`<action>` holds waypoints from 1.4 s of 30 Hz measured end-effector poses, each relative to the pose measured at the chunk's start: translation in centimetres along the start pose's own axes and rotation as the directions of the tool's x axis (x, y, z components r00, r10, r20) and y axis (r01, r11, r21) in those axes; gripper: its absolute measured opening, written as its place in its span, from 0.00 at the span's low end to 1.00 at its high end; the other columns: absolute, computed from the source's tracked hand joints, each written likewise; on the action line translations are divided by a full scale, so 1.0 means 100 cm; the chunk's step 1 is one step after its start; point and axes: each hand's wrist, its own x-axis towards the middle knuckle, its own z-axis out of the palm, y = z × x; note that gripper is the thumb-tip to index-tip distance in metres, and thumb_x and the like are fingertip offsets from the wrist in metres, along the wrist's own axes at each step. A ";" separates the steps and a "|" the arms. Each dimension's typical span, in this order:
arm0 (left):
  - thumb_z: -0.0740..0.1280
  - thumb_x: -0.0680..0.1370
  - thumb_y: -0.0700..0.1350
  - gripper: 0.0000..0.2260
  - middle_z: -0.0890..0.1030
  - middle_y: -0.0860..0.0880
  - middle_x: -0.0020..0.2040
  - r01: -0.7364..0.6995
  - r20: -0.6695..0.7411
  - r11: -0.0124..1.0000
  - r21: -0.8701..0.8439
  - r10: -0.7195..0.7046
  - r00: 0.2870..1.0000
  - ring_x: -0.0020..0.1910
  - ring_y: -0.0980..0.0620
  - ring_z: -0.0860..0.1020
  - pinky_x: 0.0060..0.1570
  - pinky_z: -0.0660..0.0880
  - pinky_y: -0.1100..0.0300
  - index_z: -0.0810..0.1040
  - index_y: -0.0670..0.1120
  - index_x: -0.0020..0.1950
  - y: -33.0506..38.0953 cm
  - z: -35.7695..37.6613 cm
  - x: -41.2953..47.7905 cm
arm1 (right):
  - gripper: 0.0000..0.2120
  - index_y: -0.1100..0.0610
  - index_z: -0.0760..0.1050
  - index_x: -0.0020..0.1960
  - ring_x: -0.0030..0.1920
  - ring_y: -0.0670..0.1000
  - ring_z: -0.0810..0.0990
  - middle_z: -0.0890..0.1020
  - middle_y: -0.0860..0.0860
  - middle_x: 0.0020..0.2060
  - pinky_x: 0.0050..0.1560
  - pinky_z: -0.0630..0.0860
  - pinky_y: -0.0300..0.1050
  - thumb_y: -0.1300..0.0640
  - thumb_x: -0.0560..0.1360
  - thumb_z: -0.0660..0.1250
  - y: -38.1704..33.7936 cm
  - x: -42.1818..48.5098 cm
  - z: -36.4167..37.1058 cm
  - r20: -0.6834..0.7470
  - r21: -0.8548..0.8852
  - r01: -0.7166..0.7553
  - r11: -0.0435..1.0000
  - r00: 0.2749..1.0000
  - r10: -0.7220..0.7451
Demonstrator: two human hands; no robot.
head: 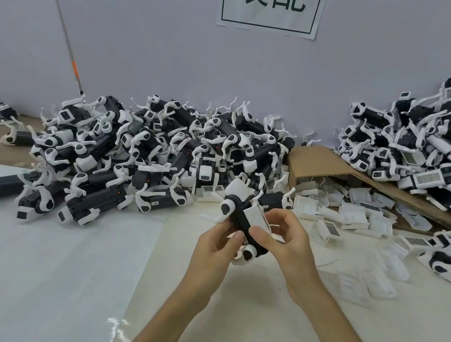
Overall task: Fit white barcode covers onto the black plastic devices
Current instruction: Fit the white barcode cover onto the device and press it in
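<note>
Above the middle of the table I hold one black plastic device point(236, 217) with white end pieces, tilted from upper left to lower right. My left hand point(216, 246) grips its lower part from the left, thumb on the black body. A white cover point(255, 216) lies on the device's upper face, and my right hand point(286, 236) pinches it there with thumb and fingers. The cover's barcode side is hidden from me.
A big heap of black-and-white devices point(140, 142) fills the back of the table. A second heap point(434, 150) rises at the right on a flattened cardboard box point(317, 159). Loose white barcode covers point(358, 218) lie beneath it. White sheets point(27, 257) cover the near table.
</note>
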 end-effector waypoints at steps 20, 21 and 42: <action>0.66 0.82 0.43 0.11 0.86 0.54 0.47 -0.044 -0.013 0.998 -0.052 0.043 0.999 0.41 0.61 0.81 0.39 0.74 0.71 0.82 0.59 0.56 0.007 -0.005 -0.003 | 0.09 0.60 0.76 0.49 0.47 0.58 0.78 0.80 0.63 0.48 0.57 0.75 0.61 0.53 0.80 0.65 -0.003 -0.006 0.006 0.023 -0.006 0.009 1.000 1.000 -0.009; 0.65 0.82 0.43 0.11 0.87 0.53 0.49 -0.039 -0.012 0.998 -0.048 0.038 0.999 0.43 0.60 0.82 0.40 0.74 0.70 0.82 0.59 0.56 0.006 -0.005 -0.003 | 0.10 0.60 0.75 0.48 0.46 0.56 0.77 0.79 0.65 0.47 0.56 0.75 0.63 0.53 0.81 0.65 -0.003 -0.006 0.007 0.023 -0.003 0.011 1.000 1.000 -0.011; 0.61 0.84 0.44 0.10 0.86 0.53 0.52 -0.023 0.026 1.000 -0.012 0.023 0.999 0.51 0.59 0.83 0.46 0.74 0.71 0.80 0.49 0.60 -0.004 -0.002 0.000 | 0.14 0.61 0.76 0.49 0.47 0.48 0.81 0.83 0.53 0.44 0.55 0.77 0.48 0.52 0.73 0.73 0.000 -0.005 0.003 0.054 0.078 -0.037 0.996 0.998 0.033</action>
